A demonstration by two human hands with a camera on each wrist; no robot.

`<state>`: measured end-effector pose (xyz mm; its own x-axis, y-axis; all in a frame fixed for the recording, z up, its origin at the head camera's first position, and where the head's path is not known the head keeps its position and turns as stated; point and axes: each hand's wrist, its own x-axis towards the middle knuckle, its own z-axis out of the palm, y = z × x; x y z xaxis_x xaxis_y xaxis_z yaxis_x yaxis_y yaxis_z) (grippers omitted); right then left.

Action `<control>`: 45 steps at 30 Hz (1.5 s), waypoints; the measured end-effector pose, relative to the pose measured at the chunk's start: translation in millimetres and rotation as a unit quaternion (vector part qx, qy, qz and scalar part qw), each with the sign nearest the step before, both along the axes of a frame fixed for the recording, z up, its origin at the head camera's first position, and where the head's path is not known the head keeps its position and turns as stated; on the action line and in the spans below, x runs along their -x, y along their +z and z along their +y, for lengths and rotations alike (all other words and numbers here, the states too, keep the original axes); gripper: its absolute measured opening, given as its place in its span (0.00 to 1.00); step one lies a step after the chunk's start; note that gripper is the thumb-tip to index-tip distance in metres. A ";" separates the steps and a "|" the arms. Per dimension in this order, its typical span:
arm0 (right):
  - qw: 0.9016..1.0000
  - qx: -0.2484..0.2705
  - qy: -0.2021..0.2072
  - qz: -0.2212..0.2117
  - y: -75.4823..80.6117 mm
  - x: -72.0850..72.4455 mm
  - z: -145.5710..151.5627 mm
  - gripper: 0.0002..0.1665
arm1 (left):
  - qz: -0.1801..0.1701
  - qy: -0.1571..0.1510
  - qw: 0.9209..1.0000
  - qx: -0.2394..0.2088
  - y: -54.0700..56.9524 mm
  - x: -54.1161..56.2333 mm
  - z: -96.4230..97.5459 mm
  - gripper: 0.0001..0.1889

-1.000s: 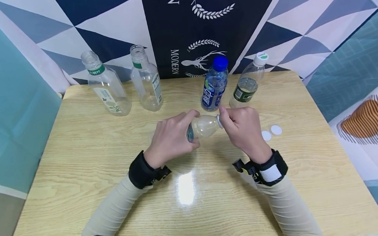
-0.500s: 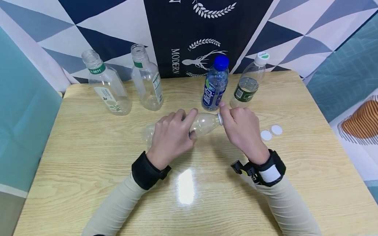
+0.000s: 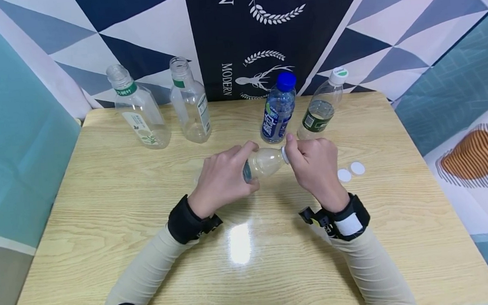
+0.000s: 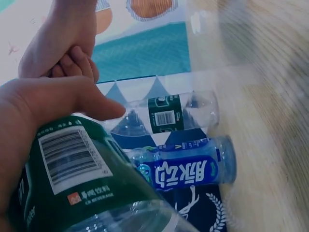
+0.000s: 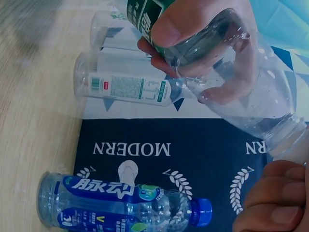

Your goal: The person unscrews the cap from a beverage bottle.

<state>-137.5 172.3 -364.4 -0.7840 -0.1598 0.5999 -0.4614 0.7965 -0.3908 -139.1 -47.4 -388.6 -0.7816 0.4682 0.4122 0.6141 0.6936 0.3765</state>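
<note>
A clear plastic bottle (image 3: 267, 162) with a green label is held sideways above the table, its neck toward the right. My left hand (image 3: 224, 175) grips it around the label, which shows large in the left wrist view with a barcode (image 4: 72, 159). At the neck end, my right hand (image 3: 315, 166) pinches the white cap (image 3: 285, 155) between thumb and curled fingers. Through the clear shoulder (image 5: 260, 96) in the right wrist view, the left fingers are visible. Just behind the hands stand a blue-capped bottle (image 3: 278, 110) and a white-capped, green-labelled bottle (image 3: 319, 109).
Two uncapped clear bottles stand at the back left, one an outer bottle (image 3: 141, 112) and one an inner bottle (image 3: 189, 104). Two white caps (image 3: 357, 167) lie right of my right hand. A patterned cloth (image 3: 236, 35) rises behind the wooden table (image 3: 278, 273).
My left hand lifted its fingers off the bottle and regripped it around the label. The right hand stays at the cap, its thumb shifting slightly. The standing bottles have not moved.
</note>
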 end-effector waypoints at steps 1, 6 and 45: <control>1.000 -0.002 0.007 0.013 0.3 0.0 -0.1 0.37 | -0.017 -0.005 1.000 -0.003 0.9 0.0 -0.2 0.34; 0.998 -0.013 0.042 0.055 2.7 0.4 0.4 0.32 | -0.095 -0.027 0.995 -0.010 4.2 -0.4 -0.7 0.37; 0.992 0.040 0.035 -0.115 7.6 3.6 5.5 0.18 | 0.030 0.049 0.998 0.008 -7.6 6.8 -2.2 0.32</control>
